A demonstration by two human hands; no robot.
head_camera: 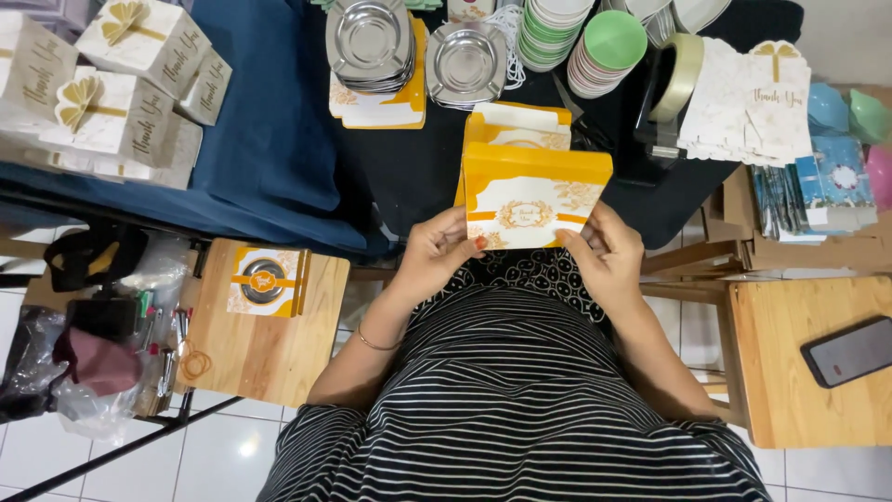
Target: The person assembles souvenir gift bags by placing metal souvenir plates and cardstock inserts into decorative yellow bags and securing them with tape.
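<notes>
Orange and white card makes up the small gift box [532, 197] that both hands hold above the person's lap, at the near edge of the dark-clothed table [409, 177]. Its front face is smooth and flat, with an orange band across a white panel, a gold ornamental wreath in the middle and orange corners; the top flaps stand open, showing a pale inside. The left hand [439, 251] pinches the box's lower left corner, thumb on the front, fingers curled behind. The right hand [606, 249] grips the lower right corner the same way, closed on the card.

On the table beyond the box, shiny round metal dishes [371, 42] sit in two stacks, one of them resting on a pile of flat orange-and-white box blanks [386, 110]. Stacked plastic bowls [607, 51], green and pink at the rims, stand to the right, beside a roll of tape on a black dispenser [671, 88]. Flat marbled white cards [748, 102] with a gold fan lie next to it. Finished white marbled boxes [111, 84] with gold paper fans are heaped on blue cloth at the far left.

A wooden stool [265, 344] at the left carries one closed orange box with a round window [266, 281]. Another wooden surface [799, 363] at the right bears a dark phone [848, 350].
</notes>
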